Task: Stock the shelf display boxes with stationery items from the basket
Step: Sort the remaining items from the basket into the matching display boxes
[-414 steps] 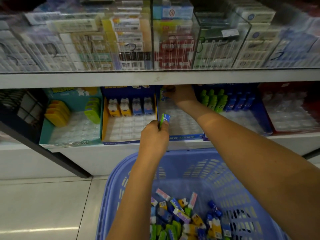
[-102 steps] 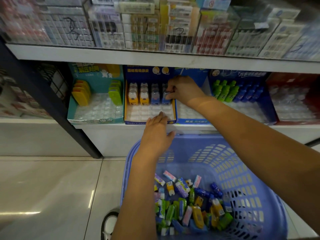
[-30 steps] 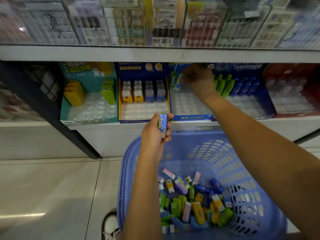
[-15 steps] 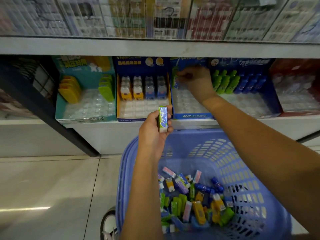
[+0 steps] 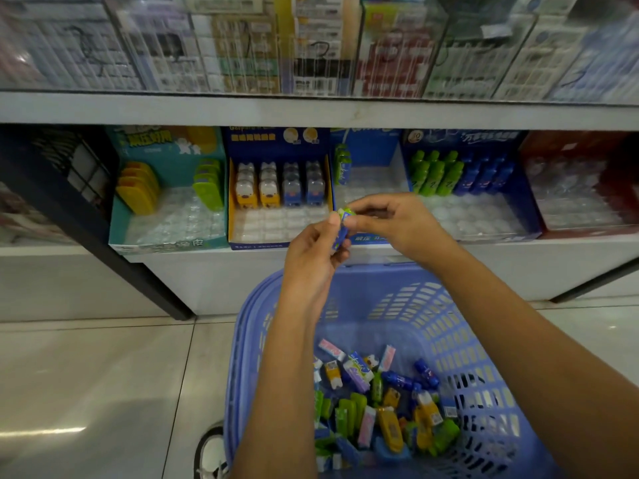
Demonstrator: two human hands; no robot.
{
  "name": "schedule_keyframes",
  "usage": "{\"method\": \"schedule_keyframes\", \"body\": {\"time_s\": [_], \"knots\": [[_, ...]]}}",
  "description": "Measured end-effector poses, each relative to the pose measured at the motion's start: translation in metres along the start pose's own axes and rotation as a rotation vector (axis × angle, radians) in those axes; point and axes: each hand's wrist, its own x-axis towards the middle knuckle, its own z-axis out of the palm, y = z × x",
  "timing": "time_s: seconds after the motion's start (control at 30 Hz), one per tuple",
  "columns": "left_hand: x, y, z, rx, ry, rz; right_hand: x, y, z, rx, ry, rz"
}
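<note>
A small green-and-blue eraser box [image 5: 341,227] is pinched between both hands, in front of the lower shelf. My left hand [image 5: 313,259] grips its lower part and my right hand [image 5: 394,223] holds its top end with the fingertips. Below them stands the blue plastic basket [image 5: 408,295], with several mixed stationery items [image 5: 380,406] in its bottom. Behind the hands sits a blue display box [image 5: 371,157] with a few matching green-and-blue boxes [image 5: 343,165] standing at its back left; most of its clear tray is bare.
To the left stand a blue-and-yellow display box [image 5: 278,233] with animal-shaped items and a teal box [image 5: 166,242]. Rightward are a box of green and blue bottles [image 5: 460,174] and a red box [image 5: 581,202]. An upper shelf edge [image 5: 311,110] overhangs. A shoe [image 5: 211,454] shows on the tiled floor.
My right hand has come back from the rear of the blue display box and met my left hand, taking hold of the top of the eraser box. The left hand stayed roughly in place.
</note>
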Motion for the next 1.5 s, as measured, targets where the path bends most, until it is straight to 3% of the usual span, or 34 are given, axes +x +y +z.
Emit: {"method": "schedule_keyframes", "body": {"time_s": [0.13,0.2,0.33,0.6,0.77,0.9,1.03,1.1,1.17,1.23,1.3,1.4,1.5], "knots": [[0.005,-0.004,0.005,0.726,0.119,0.362,0.023,0.001,-0.021,0.057,0.334,-0.015],[0.003,-0.009,0.009,1.045,0.012,0.485,0.043,0.004,-0.031,-0.098,0.453,-0.053],[-0.001,-0.023,0.016,1.373,-0.152,0.490,0.075,0.015,-0.028,-0.395,0.389,-0.081],[-0.001,-0.026,0.019,1.392,-0.138,0.493,0.086,0.016,-0.029,-0.655,0.210,-0.176],[0.000,-0.025,0.018,1.377,-0.160,0.498,0.083,0.019,-0.021,-0.751,0.255,-0.199],[-0.001,-0.024,0.016,1.334,-0.173,0.497,0.075,0.014,-0.020,-0.885,0.156,-0.126],[-0.010,-0.034,0.008,1.041,-0.080,0.614,0.026,0.006,-0.022,-0.661,0.191,-0.072],[-0.009,-0.051,0.000,1.087,-0.117,0.482,-0.011,0.014,-0.026,-0.496,0.145,0.061],[-0.005,-0.076,-0.011,1.352,-0.217,0.215,-0.044,0.036,-0.024,-0.410,0.026,0.243],[-0.008,-0.104,-0.026,1.571,-0.369,-0.070,-0.067,0.070,-0.014,-0.491,-0.185,0.429],[-0.019,-0.131,-0.041,1.597,-0.506,-0.290,-0.087,0.107,0.003,-0.661,-0.468,0.572],[-0.037,-0.160,-0.055,1.651,-0.655,-0.453,-0.123,0.164,0.031,-0.756,-0.799,0.722],[-0.045,-0.177,-0.063,1.716,-0.714,-0.505,-0.150,0.195,0.049,-0.843,-0.802,0.719]]}}
